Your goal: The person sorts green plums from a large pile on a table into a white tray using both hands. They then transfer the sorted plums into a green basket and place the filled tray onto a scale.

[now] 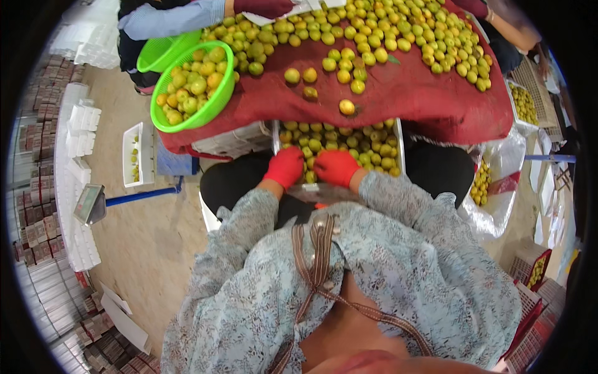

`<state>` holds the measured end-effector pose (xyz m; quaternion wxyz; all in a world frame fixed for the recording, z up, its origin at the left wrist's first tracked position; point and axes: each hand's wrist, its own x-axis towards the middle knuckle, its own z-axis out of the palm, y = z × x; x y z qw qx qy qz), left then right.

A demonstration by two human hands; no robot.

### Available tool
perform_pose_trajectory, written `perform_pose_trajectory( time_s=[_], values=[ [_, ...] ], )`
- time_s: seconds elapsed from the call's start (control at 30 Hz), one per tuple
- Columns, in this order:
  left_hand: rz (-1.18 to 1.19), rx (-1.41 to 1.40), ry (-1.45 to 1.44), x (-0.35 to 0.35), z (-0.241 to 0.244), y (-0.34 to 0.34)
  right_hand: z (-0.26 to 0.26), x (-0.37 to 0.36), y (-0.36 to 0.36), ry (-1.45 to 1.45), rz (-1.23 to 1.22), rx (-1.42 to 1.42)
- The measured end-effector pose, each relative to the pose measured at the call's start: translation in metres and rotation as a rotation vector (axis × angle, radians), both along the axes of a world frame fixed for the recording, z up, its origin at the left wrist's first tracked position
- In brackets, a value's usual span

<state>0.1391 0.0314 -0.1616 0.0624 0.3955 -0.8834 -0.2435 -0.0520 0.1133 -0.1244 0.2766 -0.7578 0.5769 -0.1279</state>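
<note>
In a red glove, my left hand [286, 167] is at the near left corner of a white foam box [400, 146]. The box is filled with green and yellow plum-like fruit [373, 146]. My right hand [336, 167], gloved in red too, rests over the fruit near the front of the same box. Both hands have curled fingers, and their undersides are hidden, so any fruit in them is out of sight. Beyond the box, a red cloth [271, 105] covers a surface with a large spread of loose fruit [364, 32].
A bright green plastic basket [229, 89] heaped with fruit stands at the cloth's left edge. Farther left are a white foam box [147, 159], a blue platform scale [173, 161] and its display [89, 204]. Other people's arms [177, 21] reach in from the far side.
</note>
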Motion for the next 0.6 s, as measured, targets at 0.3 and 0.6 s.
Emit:
perform_pose_trajectory(
  time_s=[0.3, 0.6],
  values=[
    [-0.476, -0.053, -0.075, -0.012, 0.027, 0.039, -0.014, -0.037, 0.021, 0.238, 0.052, 0.244],
    [-0.162, -0.197, 0.086, -0.039, 0.009, 0.018, -0.021, -0.082, 0.017, 0.222, -0.241, -0.302]
  ],
)
